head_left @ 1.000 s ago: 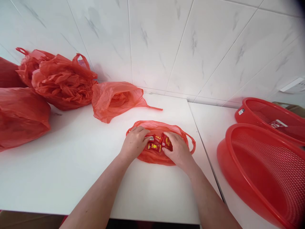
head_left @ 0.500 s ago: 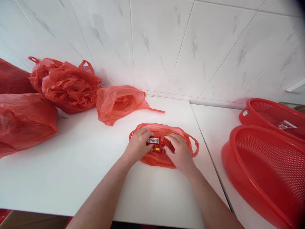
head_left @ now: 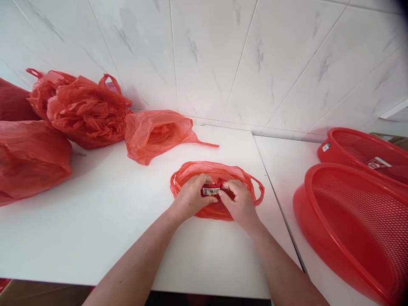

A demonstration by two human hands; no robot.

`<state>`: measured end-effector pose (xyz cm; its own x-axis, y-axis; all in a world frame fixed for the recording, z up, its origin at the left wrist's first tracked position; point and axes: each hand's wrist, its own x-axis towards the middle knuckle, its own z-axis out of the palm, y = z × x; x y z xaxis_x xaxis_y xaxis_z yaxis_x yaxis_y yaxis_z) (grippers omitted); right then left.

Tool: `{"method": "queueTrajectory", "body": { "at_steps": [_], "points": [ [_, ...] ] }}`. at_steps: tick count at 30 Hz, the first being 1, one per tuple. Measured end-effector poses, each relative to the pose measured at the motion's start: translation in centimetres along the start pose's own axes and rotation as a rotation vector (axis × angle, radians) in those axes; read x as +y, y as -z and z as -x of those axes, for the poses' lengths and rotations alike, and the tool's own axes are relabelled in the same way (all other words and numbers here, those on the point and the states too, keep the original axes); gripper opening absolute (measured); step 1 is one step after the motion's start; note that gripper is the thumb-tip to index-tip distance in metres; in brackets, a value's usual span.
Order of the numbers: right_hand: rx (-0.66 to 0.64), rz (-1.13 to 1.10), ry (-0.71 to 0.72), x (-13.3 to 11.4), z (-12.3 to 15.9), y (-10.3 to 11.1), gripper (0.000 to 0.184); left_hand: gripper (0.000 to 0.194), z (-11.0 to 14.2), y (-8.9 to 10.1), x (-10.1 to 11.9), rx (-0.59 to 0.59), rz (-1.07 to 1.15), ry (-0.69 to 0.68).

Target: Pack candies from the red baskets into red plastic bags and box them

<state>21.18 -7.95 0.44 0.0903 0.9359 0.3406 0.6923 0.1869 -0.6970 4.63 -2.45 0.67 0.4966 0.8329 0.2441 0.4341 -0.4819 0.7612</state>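
A small red packet [head_left: 211,191] with a white printed label lies between my hands, over the open mouth of a red plastic bag [head_left: 213,213]. My left hand [head_left: 192,194] has its thumb and fingers closed round the packet's left end. At the other end, my right hand [head_left: 239,199] pinches the packet's right edge between thumb and fingers. Bits of red wrapping with yellow print show around the packet, mostly covered by my fingers. The bag lies spread on the white table [head_left: 127,229], one handle loop out to each side.
Another red plastic bag [head_left: 159,134] lies partly open near the wall. A heap of crumpled red bags [head_left: 86,110] and a full-looking red bag [head_left: 32,161] stand at the left. Two red mesh baskets [head_left: 314,204] sit on the right, past a table seam.
My hands have drawn closer together around the labelled packet. The second packet with yellow print, plain below it before, is now mostly hidden. The whole view has shifted slightly.
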Motion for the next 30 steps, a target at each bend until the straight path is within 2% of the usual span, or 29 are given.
{"method": "queueTrajectory", "body": {
  "at_steps": [2,7,12,17,21,26,30],
  "points": [
    [0.003,-0.005,0.006,-0.08,0.07,0.02,0.01,0.041,0.03,0.0,-0.13,-0.015,0.053,0.004],
    [0.0,-0.027,0.046,0.03,0.16,0.0,0.01,0.013,-0.16,0.11,-0.35,-0.052,0.056,-0.05],
    [-0.025,-0.049,0.053,0.15,0.13,-0.06,0.01,0.01,-0.21,-0.05,-0.26,-0.058,0.172,0.034],
    [-0.039,-0.071,0.066,0.0,0.11,0.06,0.015,0.01,-0.13,-0.03,-0.02,-0.081,0.336,0.107],
    [-0.057,-0.116,0.059,0.02,0.09,0.22,0.016,0.011,-0.06,0.0,0.05,-0.097,0.373,0.12],
    [-0.036,-0.113,0.049,0.14,0.05,0.46,0.016,0.016,0.04,0.02,0.09,-0.096,0.351,0.083],
    [-0.047,-0.049,0.091,-0.05,0.02,0.53,0.016,0.029,0.05,0.25,0.25,-0.086,0.338,0.019]
  ]
}}
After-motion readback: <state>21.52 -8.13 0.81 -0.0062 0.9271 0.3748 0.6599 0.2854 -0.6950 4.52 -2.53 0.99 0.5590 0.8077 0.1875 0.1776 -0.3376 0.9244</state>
